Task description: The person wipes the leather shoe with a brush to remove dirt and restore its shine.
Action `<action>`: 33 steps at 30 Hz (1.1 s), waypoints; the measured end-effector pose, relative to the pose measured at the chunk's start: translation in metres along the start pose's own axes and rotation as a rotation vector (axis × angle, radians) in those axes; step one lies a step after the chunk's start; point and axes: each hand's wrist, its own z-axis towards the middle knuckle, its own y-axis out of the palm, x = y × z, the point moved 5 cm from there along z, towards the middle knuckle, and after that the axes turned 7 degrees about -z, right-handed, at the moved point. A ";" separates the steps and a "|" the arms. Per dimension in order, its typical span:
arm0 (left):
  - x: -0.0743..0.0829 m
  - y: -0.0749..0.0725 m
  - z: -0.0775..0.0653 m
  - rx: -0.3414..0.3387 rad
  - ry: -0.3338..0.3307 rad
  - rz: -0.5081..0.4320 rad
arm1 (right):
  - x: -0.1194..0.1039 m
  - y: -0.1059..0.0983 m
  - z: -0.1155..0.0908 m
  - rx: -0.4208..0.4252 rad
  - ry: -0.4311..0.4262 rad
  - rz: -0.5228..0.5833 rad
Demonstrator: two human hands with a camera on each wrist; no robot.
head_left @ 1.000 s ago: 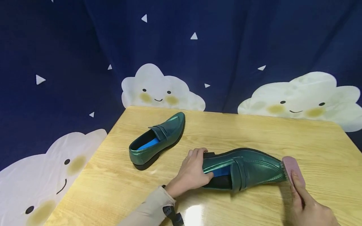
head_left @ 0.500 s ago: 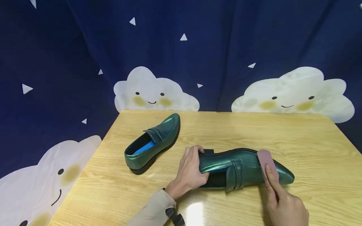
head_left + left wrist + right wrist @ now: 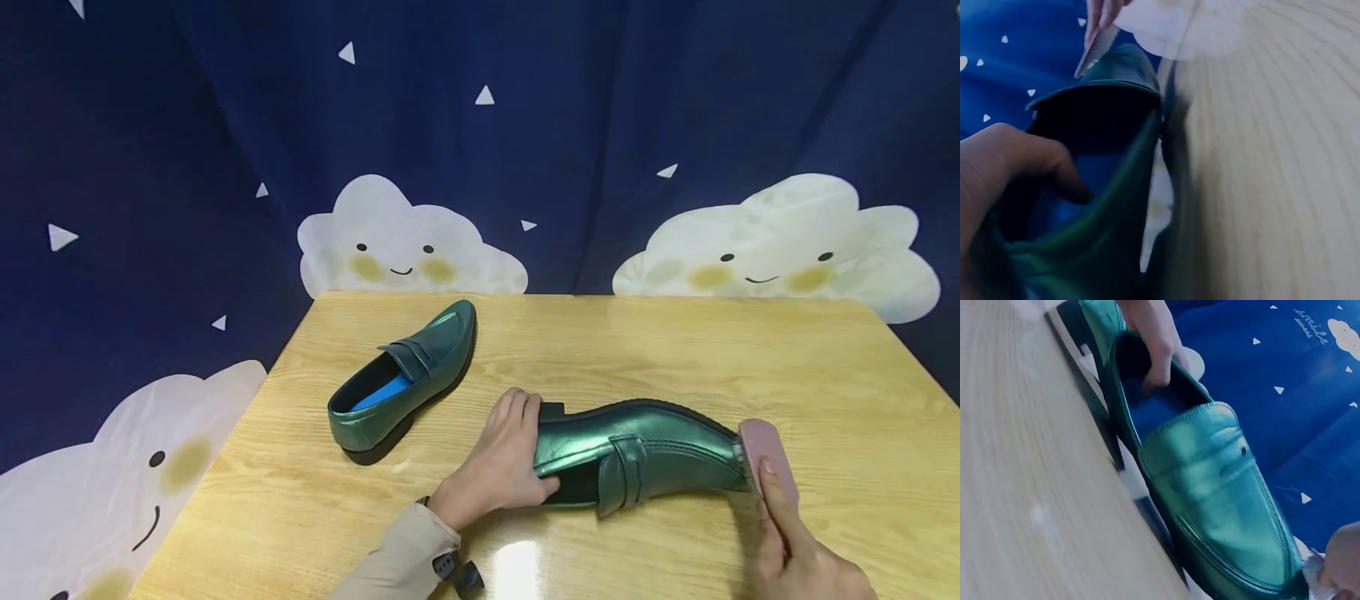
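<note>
A green loafer (image 3: pixel 675 454) lies tilted on its side, its toe to the right and its opening facing me. My left hand (image 3: pixel 498 458) grips it at the heel, with the thumb hooked inside the opening; the left wrist view shows that thumb over the blue insole (image 3: pixel 1100 172). In my right hand (image 3: pixel 810 554) is a pink-backed brush (image 3: pixel 767 458), its bristles against the toe. The right wrist view shows the loafer's strap and toe seam, with the right fingers (image 3: pixel 1342 559) at the toe end.
The matching green loafer (image 3: pixel 408 375) stands upright on the wooden table (image 3: pixel 600 342), left of and behind the held one. A dark blue curtain (image 3: pixel 570 150) with cloud prints hangs along the table's far edge.
The brush went from the toe back over the vamp, then out to the toe tip again. My left hand keeps its hold on the heel, and the loafer has tilted slightly.
</note>
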 end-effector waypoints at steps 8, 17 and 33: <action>0.000 -0.004 -0.003 -0.087 0.018 -0.026 | -0.032 0.007 0.000 -0.141 -0.085 0.070; 0.002 -0.002 -0.003 -0.126 0.024 0.050 | -0.064 0.010 -0.013 -0.091 -0.278 0.139; -0.002 -0.003 -0.005 -0.266 0.067 -0.071 | -0.041 -0.007 0.001 -0.290 -0.050 -0.034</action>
